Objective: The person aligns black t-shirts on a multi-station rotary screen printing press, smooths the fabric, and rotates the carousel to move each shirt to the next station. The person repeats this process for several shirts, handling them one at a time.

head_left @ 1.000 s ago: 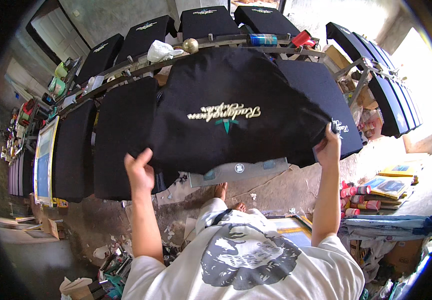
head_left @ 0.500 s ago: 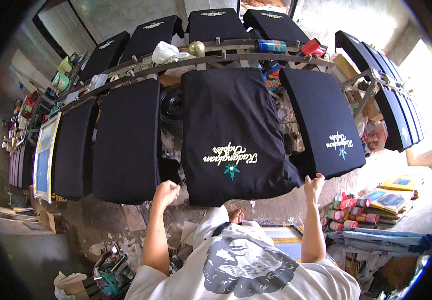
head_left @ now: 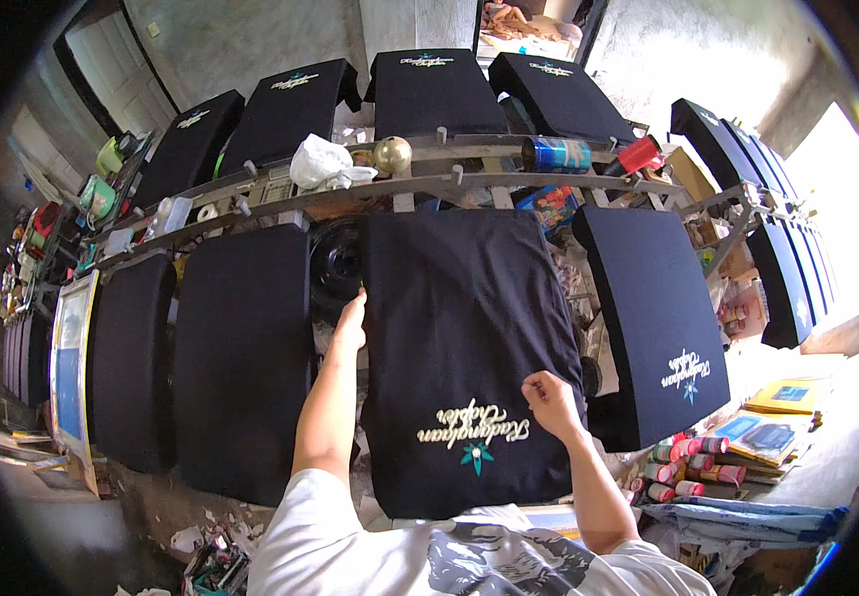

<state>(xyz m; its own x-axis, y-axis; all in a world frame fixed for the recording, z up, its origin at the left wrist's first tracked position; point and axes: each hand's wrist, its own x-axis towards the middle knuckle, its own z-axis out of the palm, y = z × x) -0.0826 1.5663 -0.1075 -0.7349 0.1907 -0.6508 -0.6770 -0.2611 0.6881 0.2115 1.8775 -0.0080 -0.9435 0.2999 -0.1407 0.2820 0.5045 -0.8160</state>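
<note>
A black T-shirt (head_left: 459, 318) lies over a board in front of me, with white script lettering and a green leaf motif near its hem. At the shirt's left edge is my left hand (head_left: 352, 320), fingers stretched out along the side of the cloth. My right hand (head_left: 551, 400) is over the right part of the shirt, just beside the lettering, its fingers curled in with nothing visible in them. Shallow creases run across the upper right of the cloth. To the right, a second printed black shirt (head_left: 653, 318) covers its own board. A plain black shirt (head_left: 243, 358) is on the left.
Behind the boards runs a metal rail (head_left: 350, 192). Near it are a white plastic bag (head_left: 322, 164), a gold ball (head_left: 392, 155), a blue can (head_left: 556, 155) and a red can (head_left: 638, 156). A framed screen (head_left: 72, 358) leans at left. Several paint containers (head_left: 683, 467) lie at right.
I have leaned closer to the board. My left hand has moved up along the shirt's left edge; my right has left the lower right corner for the cloth. The shirt lies straighter.
</note>
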